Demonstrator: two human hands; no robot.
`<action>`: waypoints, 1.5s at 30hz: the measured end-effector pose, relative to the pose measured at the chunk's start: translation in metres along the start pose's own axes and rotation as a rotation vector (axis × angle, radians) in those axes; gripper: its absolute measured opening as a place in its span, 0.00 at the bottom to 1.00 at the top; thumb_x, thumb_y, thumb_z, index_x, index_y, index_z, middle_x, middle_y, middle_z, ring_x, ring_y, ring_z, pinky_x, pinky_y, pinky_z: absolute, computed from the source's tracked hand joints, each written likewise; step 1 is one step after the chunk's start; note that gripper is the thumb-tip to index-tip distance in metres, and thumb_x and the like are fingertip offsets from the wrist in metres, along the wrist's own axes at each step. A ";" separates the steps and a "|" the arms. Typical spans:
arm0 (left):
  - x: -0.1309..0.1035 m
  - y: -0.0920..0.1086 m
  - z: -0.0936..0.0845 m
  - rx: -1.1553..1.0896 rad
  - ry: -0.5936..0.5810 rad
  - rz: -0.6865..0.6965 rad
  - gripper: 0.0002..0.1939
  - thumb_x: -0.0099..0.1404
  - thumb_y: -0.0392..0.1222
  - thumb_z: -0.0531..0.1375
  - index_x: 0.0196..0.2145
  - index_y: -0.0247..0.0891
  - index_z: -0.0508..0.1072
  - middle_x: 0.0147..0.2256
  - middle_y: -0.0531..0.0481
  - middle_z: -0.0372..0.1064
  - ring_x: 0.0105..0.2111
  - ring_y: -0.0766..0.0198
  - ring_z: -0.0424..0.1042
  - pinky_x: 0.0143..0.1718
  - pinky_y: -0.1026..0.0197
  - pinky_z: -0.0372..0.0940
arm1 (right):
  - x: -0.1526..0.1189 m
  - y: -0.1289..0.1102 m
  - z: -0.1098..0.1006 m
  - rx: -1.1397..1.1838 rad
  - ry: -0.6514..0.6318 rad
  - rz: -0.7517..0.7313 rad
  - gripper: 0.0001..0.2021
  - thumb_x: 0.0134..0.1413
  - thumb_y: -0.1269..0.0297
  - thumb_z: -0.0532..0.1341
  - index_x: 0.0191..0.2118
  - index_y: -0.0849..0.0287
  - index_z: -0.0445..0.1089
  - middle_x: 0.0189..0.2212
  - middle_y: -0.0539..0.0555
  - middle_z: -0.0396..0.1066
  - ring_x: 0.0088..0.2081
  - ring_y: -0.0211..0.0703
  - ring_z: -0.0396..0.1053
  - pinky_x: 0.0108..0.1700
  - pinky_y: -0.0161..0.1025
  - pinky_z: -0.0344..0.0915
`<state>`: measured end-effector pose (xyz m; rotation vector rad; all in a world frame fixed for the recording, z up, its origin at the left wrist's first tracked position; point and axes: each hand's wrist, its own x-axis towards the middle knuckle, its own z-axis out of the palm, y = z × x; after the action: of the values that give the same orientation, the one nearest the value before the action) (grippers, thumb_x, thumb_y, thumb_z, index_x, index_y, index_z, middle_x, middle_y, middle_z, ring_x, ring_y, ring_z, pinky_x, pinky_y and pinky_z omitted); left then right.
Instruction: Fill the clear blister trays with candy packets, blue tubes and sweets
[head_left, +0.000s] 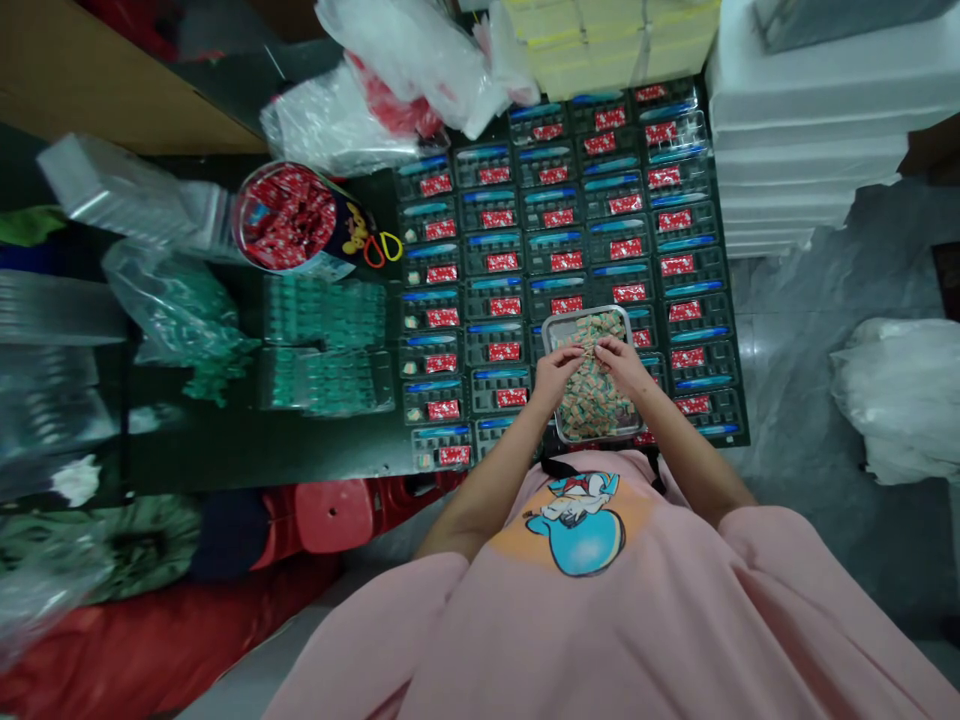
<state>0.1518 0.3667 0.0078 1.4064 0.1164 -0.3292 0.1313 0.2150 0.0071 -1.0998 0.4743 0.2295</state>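
Observation:
My left hand [555, 376] and my right hand [622, 364] are close together over a metal tray [550, 332], their fingertips pinched. Whatever is between the fingers is too small to make out. Small beige-and-green pieces [598, 402] fill the tray, which lies across some of the black compartment trays [536, 260]. Those stand in rows over the table, each with a blue pen [500, 373] and a red patterned packet [512, 397]. In the leftmost column, several also hold a small pale piece [411, 323].
Left of the rows are a tub [238, 225] of red packets, scissors with red and yellow handles [383, 250], and stacked green pieces [326, 310]. Plastic bags [420, 60] and yellowish stacks [615, 40] line the back. White foam sheets [795, 110] rise at the right. A red stool [334, 515] stands below the table.

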 end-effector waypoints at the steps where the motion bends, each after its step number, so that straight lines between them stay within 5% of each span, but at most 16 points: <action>1: 0.000 0.000 0.000 0.004 0.004 -0.001 0.08 0.47 0.41 0.70 0.28 0.40 0.80 0.38 0.47 0.76 0.44 0.56 0.73 0.54 0.51 0.61 | -0.001 0.000 0.001 -0.003 -0.005 -0.001 0.19 0.37 0.50 0.70 0.32 0.57 0.69 0.24 0.45 0.65 0.25 0.32 0.58 0.24 0.31 0.50; 16: -0.001 0.002 -0.007 -0.021 0.008 -0.106 0.18 0.46 0.40 0.70 0.38 0.40 0.80 0.35 0.49 0.77 0.37 0.60 0.74 0.47 0.54 0.66 | -0.010 -0.003 -0.006 -0.353 -0.064 -0.116 0.14 0.45 0.52 0.64 0.34 0.58 0.72 0.26 0.47 0.68 0.28 0.37 0.62 0.33 0.36 0.60; 22: 0.000 -0.001 -0.008 -0.040 0.009 -0.180 0.14 0.44 0.41 0.70 0.32 0.38 0.80 0.32 0.49 0.76 0.35 0.60 0.73 0.45 0.54 0.66 | -0.012 -0.001 -0.006 -0.379 -0.092 -0.135 0.15 0.50 0.51 0.61 0.35 0.58 0.72 0.28 0.48 0.69 0.30 0.38 0.64 0.36 0.37 0.62; 34: -0.001 0.006 -0.011 0.012 -0.028 -0.162 0.12 0.45 0.42 0.69 0.30 0.38 0.78 0.30 0.51 0.75 0.33 0.62 0.72 0.43 0.55 0.66 | -0.012 0.011 0.011 -0.312 0.183 -0.125 0.14 0.49 0.50 0.59 0.33 0.57 0.69 0.26 0.49 0.68 0.31 0.39 0.64 0.37 0.37 0.62; 45: 0.003 0.005 -0.021 -0.077 -0.087 -0.213 0.12 0.45 0.40 0.69 0.30 0.38 0.76 0.30 0.52 0.74 0.32 0.64 0.71 0.42 0.57 0.65 | -0.016 0.019 0.019 -0.461 0.043 -0.187 0.11 0.52 0.54 0.59 0.32 0.56 0.70 0.25 0.48 0.66 0.30 0.40 0.62 0.36 0.37 0.60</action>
<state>0.1585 0.3880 0.0084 1.3038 0.2065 -0.5558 0.1143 0.2413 0.0064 -1.5940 0.3610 0.1532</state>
